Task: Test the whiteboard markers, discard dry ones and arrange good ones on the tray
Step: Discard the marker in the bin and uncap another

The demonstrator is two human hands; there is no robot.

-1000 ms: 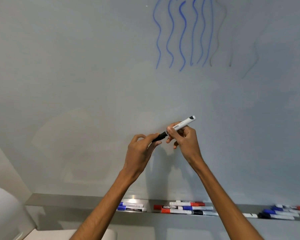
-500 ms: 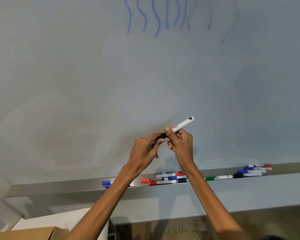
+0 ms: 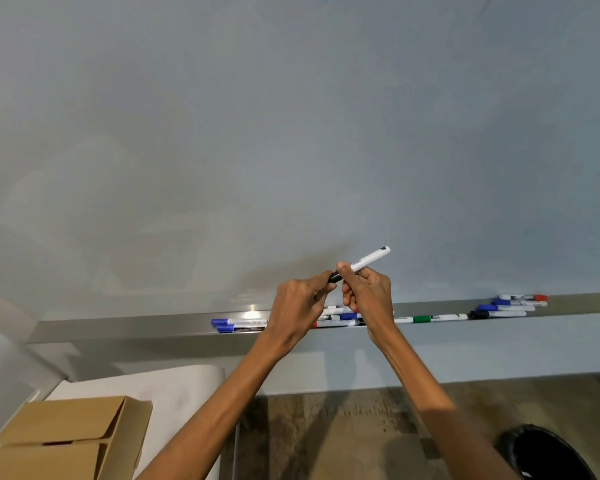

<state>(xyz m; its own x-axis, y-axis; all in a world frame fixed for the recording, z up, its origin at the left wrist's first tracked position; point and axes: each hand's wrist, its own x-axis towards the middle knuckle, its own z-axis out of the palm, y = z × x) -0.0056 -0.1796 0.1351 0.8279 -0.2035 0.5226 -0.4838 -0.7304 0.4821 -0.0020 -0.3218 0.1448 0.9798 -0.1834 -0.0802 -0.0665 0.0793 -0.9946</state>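
Marker (image 3: 368,259) cap end: buried in left hand (image 3: 298,303) grip, seating indeterminate. Tray markers (image 3: 336,323) at mid tray (image 3: 136,325) partly screened by left hand and right hand (image 3: 369,296); count unobtainable. Barrel print illegible. Cardboard box (image 3: 59,441) and black bin (image 3: 548,455) cut by bottom edge.

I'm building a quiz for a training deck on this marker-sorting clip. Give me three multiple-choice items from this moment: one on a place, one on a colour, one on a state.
1. Where in the view does the cardboard box sit?
A) lower left
B) upper right
C) centre

2. What colour is the end of the marker nearest the left hand?
A) green
B) black
C) red

3. What is the right hand doing?
A) hanging idle
B) lying flat and open
C) pinching the marker's white barrel

Answers:
1 A: the box fills the lower left corner.
2 B: a black end shows at the left fingers.
3 C: thumb and fingers close on the barrel.
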